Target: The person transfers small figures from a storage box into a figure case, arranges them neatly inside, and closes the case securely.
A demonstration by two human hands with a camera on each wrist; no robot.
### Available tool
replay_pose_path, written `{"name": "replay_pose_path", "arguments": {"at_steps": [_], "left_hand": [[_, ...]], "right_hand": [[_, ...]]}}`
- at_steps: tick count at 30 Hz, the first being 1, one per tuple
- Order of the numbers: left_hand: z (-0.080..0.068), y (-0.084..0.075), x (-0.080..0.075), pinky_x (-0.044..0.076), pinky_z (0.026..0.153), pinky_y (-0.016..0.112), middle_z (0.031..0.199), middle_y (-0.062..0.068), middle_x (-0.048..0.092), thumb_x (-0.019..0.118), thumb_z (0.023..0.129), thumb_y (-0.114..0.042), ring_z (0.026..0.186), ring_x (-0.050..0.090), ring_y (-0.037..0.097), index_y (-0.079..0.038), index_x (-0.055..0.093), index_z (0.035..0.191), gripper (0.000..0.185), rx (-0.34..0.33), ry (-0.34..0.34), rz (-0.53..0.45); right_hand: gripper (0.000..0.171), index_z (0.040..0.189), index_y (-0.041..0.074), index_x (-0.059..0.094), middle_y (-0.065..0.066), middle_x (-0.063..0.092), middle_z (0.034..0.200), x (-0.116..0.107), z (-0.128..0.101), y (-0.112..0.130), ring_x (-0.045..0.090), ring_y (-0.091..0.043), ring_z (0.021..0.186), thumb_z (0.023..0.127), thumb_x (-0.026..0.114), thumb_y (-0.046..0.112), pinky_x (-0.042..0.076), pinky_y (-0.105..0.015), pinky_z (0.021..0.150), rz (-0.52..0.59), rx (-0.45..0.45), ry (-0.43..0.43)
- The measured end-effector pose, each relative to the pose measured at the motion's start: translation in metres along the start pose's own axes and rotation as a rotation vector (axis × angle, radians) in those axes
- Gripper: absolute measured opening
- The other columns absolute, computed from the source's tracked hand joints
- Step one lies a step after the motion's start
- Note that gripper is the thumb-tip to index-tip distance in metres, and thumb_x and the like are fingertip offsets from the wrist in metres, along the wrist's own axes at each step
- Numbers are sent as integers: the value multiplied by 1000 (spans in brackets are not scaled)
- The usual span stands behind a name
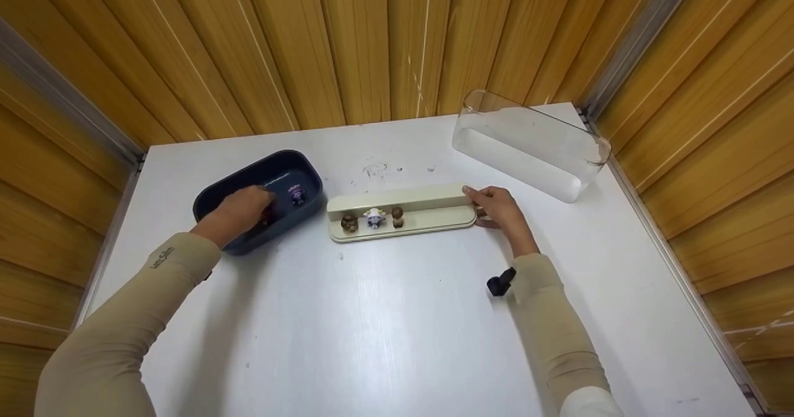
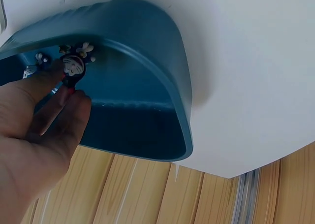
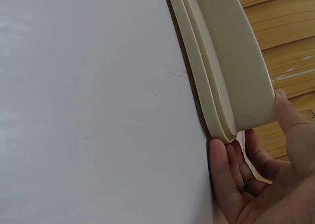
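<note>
A small figurine (image 2: 74,69) is pinched by the left hand (image 1: 239,209) inside the blue bin (image 1: 248,175) near the table's left edge, while the cream stand (image 1: 428,215) is gripped at its end by the right hand (image 1: 499,209). Three figurines (image 1: 373,218) are already set on the stand, at least one more (image 1: 297,194) is left in the bin, and the clear cover (image 1: 527,144) is lying off at the far right corner.

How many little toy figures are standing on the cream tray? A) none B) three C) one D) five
B: the head view shows three small figures standing in a row on the cream tray, toward its end near the blue tub, while the right hand holds the tray's other end.
</note>
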State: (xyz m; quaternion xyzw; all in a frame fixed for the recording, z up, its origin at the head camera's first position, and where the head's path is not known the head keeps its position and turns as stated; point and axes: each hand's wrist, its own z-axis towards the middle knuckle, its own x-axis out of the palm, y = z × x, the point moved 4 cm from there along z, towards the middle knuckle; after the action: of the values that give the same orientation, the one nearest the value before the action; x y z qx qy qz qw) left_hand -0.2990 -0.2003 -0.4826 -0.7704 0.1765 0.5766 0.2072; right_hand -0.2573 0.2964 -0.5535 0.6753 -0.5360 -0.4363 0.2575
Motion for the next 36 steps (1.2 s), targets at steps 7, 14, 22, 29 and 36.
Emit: {"name": "replay_pose_path", "arguments": {"at_steps": [7,14,22,29,36], "left_hand": [[6,2,2,51,68,44,87,15,60,59,93,8,75,57,27,3,68,89,11,-72,12,-79],[7,2,4,50,71,44,97,19,57,52,98,6,83,56,30,3,66,95,15,-138,48,-152],[9,0,4,49,65,39,85,14,60,53,96,8,77,58,27,4,66,93,14,-143,14,-174],[10,2,5,46,61,37,78,11,59,52,96,7,71,57,25,3,66,85,18,-129,-33,-196],[9,2,4,43,58,35,72,10,56,50,95,8,67,56,24,3,66,79,24,-145,-22,-204]], "right_hand": [[72,129,1,57,-12,58,123,0,-2,1,64,-20,102,91,66,62,59,-29,83,19,-3,13],[79,134,1,52,-12,57,127,-1,1,0,63,-20,103,89,66,64,58,-28,83,17,11,7],[78,135,1,49,-13,56,127,-1,1,-2,63,-21,104,90,67,62,59,-29,83,14,5,0],[70,130,4,53,-11,56,125,-1,0,-1,63,-21,104,91,67,61,59,-28,82,23,-11,10],[61,126,6,55,-12,57,123,-3,-1,6,64,-21,101,94,66,56,58,-30,84,7,16,79]]}}
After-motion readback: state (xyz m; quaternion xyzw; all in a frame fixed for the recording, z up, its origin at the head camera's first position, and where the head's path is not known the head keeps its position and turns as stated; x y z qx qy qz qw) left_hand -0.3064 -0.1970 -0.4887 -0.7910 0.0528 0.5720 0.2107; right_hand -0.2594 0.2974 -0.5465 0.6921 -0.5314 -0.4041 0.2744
